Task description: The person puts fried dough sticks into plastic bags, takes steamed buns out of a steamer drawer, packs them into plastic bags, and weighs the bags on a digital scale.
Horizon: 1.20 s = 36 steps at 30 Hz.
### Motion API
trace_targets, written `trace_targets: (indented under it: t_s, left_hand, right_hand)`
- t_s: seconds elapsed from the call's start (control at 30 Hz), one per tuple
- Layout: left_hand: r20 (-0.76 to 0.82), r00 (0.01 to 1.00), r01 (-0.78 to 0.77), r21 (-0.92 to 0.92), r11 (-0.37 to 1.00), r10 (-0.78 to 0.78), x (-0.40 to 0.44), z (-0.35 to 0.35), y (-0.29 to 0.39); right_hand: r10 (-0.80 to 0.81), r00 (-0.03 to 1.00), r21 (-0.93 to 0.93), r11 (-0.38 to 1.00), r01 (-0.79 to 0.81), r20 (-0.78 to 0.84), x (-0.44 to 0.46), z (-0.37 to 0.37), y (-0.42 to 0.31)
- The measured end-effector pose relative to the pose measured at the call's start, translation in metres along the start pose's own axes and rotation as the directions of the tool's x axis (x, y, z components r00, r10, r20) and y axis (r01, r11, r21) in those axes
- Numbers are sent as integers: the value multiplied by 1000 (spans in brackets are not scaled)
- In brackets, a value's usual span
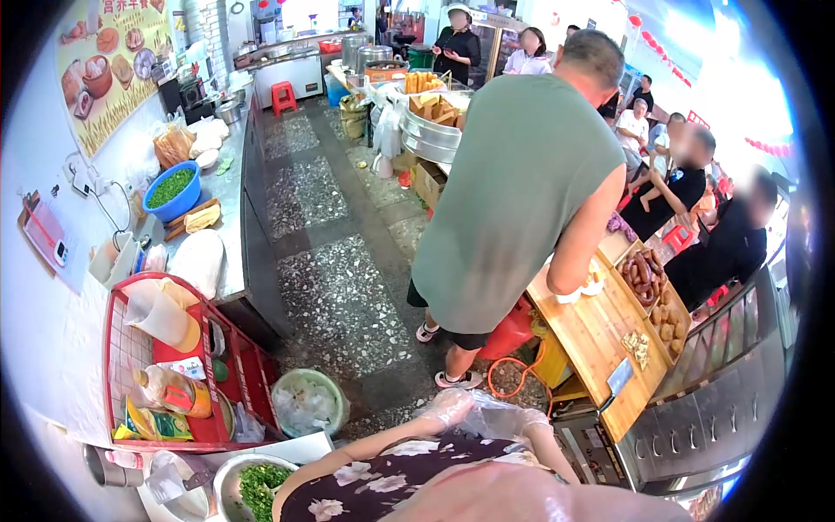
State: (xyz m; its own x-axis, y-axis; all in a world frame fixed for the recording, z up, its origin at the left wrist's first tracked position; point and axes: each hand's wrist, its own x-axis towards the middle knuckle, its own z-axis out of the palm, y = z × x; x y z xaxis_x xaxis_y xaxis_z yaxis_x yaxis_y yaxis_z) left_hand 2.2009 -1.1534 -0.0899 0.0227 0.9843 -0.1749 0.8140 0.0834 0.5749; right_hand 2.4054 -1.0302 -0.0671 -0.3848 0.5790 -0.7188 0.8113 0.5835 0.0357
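Note:
My left hand [449, 406], in a thin clear glove, is at the bottom centre, its fingers closed at the edge of a clear plastic bag [489, 416]. On the bag's other side is my right hand [525, 421], also covered in clear plastic and closed on it. The bag is stretched between both hands, in front of my flowered clothing [383, 474]. Fine finger detail is blurred by the plastic.
A person in a green sleeveless top [522, 183] bends over a wooden counter [587, 348] with a cleaver [619, 379] and sausages [644, 277]. At left are a red rack [117, 365], a lined bin [309, 400] and a blue bowl [181, 207]. Several people stand or sit beyond.

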Motion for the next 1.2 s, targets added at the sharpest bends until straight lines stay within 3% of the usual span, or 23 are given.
trace_targets:
  t_s: [0.17,0.2,0.43,0.57,0.67,0.7,0.77,0.87,0.97,1.03,1.07,1.13,1.2]
  left_hand:
    - [-120,988,102,20,995,-99,8,16,-23]
    - [-196,979,64,-3,998,-64,7,16,-27]
    - [-139,987,89,19,996,-86,12,-9,-26]
    - [-200,976,83,-13,996,-84,28,4,-35]
    - [-149,977,153,-1,988,-152,53,22,-48]
    - [-342,938,82,52,995,-59,57,28,-55]
    - [-401,909,105,-41,994,-113,56,27,-68]
    - [-272,939,229,37,973,-210,51,28,-120]
    - [-245,887,398,-22,917,-391,43,-14,-186]
    - [-216,813,539,-73,839,-541,42,-49,-238]
    - [-224,807,546,-73,835,-547,42,-67,-267]
    - [-231,804,550,-63,833,-549,36,-113,-328]
    - [-32,805,593,25,805,-592,33,-169,-377]
  right_hand:
    - [68,996,-118,991,-60,57,32,18,9]
    - [58,998,-113,992,-53,39,35,18,12]
    - [42,999,-86,995,-44,-29,48,17,19]
    - [70,998,17,997,-70,-5,43,1,13]
    - [120,993,112,987,-117,-20,87,29,35]
    - [79,996,148,986,-74,-30,96,27,35]
    - [-53,998,124,991,57,-43,163,60,41]
    - [-112,994,147,983,111,0,151,-9,-40]
    - [-185,983,155,971,180,14,199,-44,-130]
    - [-280,953,30,960,278,113,219,-87,-195]
    - [-278,954,31,961,276,110,240,-97,-217]
    - [-428,904,94,900,425,3,289,-120,-269]
    - [-426,904,64,904,423,46,334,-152,-319]
